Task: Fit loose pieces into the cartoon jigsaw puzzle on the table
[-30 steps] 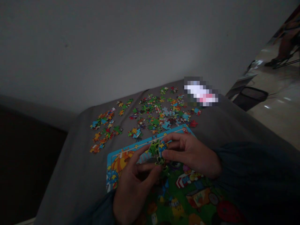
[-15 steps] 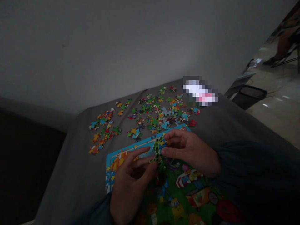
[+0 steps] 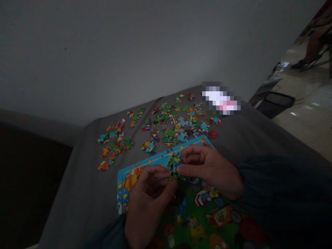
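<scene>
Between my hands, above the picture board, are green and blue jigsaw puzzle pieces [image 3: 172,166] with a yellow star on them; they look joined, but I cannot tell how many there are. My left hand [image 3: 149,204] pinches their lower end between thumb and fingers. From the other side, my right hand [image 3: 211,169] grips the blue, starry edge with thumb and fingertips. Beneath both hands lies the colourful picture board [image 3: 162,156], with a light-blue border and cartoon figures on green. My hands hide part of its upper half.
Many loose puzzle pieces [image 3: 168,133] lie scattered behind the board on the grey tablecloth [image 3: 85,183]. A blurred-out bright object [image 3: 220,100] rests at the far right corner by the pale wall [image 3: 129,52]. Beyond the table, a person's leg [image 3: 313,46] and a chair show.
My left fingers have closed in from a looser spread and pinch the pieces' lower end. The pieces are slightly turned and less blurred. My right hand keeps nearly the same place.
</scene>
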{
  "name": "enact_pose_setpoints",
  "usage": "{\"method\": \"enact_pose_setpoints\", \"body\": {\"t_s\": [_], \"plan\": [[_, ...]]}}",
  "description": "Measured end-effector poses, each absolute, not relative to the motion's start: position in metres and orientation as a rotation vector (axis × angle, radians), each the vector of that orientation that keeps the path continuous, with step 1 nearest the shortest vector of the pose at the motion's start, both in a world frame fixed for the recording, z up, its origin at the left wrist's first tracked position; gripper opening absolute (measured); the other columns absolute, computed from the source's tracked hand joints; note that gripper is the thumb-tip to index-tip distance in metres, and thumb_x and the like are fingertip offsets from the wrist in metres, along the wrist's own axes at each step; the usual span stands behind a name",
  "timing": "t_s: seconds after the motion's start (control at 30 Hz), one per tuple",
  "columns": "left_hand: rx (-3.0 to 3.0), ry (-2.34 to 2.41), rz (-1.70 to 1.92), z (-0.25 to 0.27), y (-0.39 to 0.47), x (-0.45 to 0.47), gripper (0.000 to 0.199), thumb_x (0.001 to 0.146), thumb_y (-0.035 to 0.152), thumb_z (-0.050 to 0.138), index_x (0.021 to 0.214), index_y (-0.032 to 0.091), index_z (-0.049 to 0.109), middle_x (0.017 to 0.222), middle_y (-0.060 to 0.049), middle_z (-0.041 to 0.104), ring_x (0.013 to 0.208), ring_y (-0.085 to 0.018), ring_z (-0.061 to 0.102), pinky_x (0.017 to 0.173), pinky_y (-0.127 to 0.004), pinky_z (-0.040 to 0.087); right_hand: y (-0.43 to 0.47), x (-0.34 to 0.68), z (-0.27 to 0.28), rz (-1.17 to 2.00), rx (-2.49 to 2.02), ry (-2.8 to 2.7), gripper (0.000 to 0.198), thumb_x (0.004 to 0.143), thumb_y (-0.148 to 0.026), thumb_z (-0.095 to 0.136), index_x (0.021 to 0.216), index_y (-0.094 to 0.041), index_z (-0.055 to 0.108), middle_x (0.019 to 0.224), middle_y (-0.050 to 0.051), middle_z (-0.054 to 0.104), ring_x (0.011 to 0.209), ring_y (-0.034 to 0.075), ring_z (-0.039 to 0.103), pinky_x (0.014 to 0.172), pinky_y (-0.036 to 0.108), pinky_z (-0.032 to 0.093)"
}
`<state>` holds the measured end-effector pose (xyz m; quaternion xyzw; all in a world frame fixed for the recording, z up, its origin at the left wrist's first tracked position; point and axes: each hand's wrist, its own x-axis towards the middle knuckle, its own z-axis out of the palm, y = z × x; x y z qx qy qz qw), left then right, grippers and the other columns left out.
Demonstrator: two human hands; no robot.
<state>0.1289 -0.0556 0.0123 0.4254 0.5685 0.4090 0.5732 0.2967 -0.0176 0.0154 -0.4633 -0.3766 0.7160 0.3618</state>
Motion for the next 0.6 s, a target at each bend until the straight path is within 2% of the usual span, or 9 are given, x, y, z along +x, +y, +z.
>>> {"method": "enact_pose_setpoints", "body": {"t_s": [0.17,0.43,0.6], "plan": [[0.987,1.371,0.964,0.0148,-0.0532,0.1291,0.029,0.067,0.025,0.077,0.086,0.020,0.054,0.073,0.003,0.067,0.065,-0.011,0.064,0.058,-0.018,0.052,-0.0180,0.2964,0.0194,1.842,-1.193,-0.996,0.034,0.058,-0.022,0.082,0.077,-0.019,0.055,0.062,-0.006,0.063,0.050,0.007,0.052,0.048,0.019,0.038],[0.961,1.406,0.994,0.0145,-0.0531,0.1285,0.031,0.065,0.024,0.077,0.083,0.020,0.052,0.067,0.003,0.069,0.059,-0.011,0.064,0.056,-0.019,0.052,-0.0186,0.2958,0.0150,1.831,-1.179,-1.000,0.035,0.058,-0.022,0.082,0.079,-0.019,0.054,0.062,-0.006,0.063,0.052,0.007,0.054,0.051,0.020,0.039],[0.956,1.347,0.955,0.0128,-0.0524,0.1274,0.036,0.067,0.025,0.076,0.094,0.019,0.053,0.070,0.002,0.070,0.063,-0.012,0.065,0.059,-0.020,0.052,-0.0185,0.2965,0.0124,1.814,-1.144,-1.030,0.034,0.057,-0.022,0.083,0.078,-0.018,0.056,0.065,-0.005,0.065,0.056,0.008,0.057,0.053,0.020,0.041]]}}
